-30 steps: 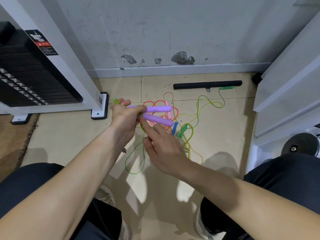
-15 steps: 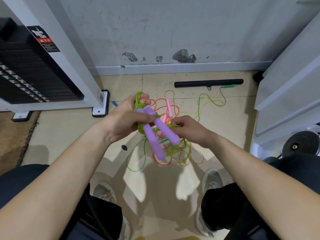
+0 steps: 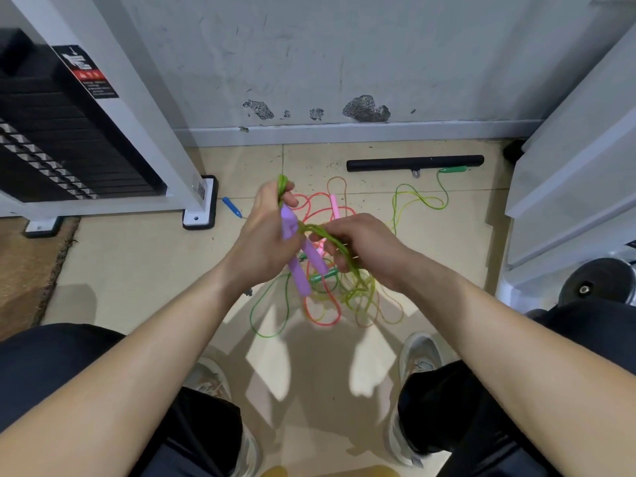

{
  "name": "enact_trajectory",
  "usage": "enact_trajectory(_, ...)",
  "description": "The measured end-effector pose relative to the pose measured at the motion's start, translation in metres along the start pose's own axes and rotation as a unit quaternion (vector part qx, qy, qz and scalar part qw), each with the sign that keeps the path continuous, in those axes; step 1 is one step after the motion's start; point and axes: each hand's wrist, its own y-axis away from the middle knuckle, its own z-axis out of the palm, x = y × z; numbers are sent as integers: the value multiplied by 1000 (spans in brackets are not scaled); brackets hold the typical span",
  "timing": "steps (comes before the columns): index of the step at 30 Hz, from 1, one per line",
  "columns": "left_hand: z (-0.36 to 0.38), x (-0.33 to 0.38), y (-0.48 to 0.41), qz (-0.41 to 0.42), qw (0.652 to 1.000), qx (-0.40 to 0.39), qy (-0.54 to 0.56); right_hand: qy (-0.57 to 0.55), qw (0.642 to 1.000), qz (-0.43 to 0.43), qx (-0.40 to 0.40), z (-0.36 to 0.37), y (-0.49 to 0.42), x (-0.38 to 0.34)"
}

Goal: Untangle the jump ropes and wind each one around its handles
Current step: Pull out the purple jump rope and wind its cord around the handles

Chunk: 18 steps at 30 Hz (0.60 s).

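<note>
The left hand (image 3: 263, 237) grips two purple handles (image 3: 298, 273), partly hidden in the fist. The right hand (image 3: 366, 251) curls round a blurred green rope (image 3: 320, 232) just beside them. Beneath both hands, the tangle of other ropes (image 3: 323, 311) lies half covered on the floor (image 3: 137, 270).

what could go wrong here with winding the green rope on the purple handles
1. Loose loops of the green rope hang from the right hand over the pink rope on the floor; pulling may snag it.
2. The purple handles in the left hand splay apart lower down, so wraps may slip off.
</note>
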Motion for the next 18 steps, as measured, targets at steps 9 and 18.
enact_trajectory(9, 25, 7, -1, -198, 924, 233, 231, 262, 937, -216, 80, 56, 9, 46)
enact_trajectory(18, 29, 16, -6, -295, 861, 176, 376, 243, 925, -274, 95, 44, 5, 51)
